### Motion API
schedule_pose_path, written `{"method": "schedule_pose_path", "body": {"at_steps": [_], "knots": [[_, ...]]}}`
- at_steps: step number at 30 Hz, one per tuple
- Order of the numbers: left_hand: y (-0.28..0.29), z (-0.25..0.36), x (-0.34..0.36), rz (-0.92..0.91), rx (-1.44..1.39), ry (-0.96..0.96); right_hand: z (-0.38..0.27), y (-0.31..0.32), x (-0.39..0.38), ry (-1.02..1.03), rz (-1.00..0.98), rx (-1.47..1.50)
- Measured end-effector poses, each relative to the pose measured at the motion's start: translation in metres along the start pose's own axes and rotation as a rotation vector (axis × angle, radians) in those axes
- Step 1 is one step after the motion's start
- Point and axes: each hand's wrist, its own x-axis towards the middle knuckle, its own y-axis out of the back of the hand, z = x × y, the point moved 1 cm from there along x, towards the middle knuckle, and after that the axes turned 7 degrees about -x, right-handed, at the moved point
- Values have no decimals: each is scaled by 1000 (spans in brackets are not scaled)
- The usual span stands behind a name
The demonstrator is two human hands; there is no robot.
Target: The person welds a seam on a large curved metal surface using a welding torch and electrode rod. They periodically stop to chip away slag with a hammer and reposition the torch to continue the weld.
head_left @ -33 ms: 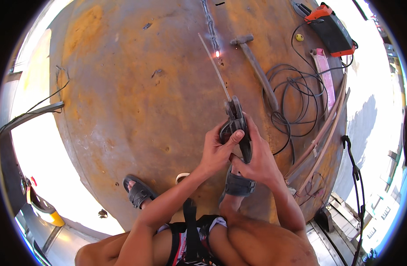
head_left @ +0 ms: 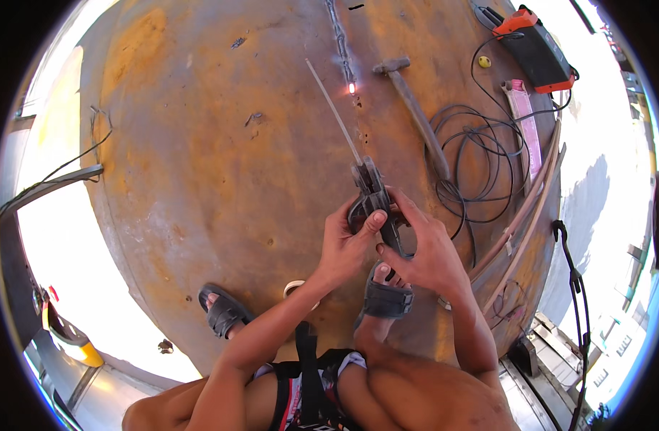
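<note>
Pinching a black electrode holder (head_left: 370, 183) in my left grip (head_left: 344, 244), I hold my right grip (head_left: 428, 249) spread alongside. The slim grey rod (head_left: 333, 110) slants forward-left.

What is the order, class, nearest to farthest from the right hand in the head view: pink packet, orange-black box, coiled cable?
1. Coiled cable: up-right of the right hand.
2. Pink packet: farther right.
3. Orange-black box: top right.
</note>
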Motion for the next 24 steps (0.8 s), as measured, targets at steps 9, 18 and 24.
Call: {"method": "schedule_pose_path", "body": {"at_steps": [9, 18, 24], "knots": [[23, -5, -34, 46, -10, -60, 130, 39, 148, -275, 13, -841], [42, -4, -59, 65, 52, 0, 153, 7, 141, -251, 332, -417], [55, 5, -61, 67, 95, -15, 63, 30, 119, -298, 161, 442]]}}
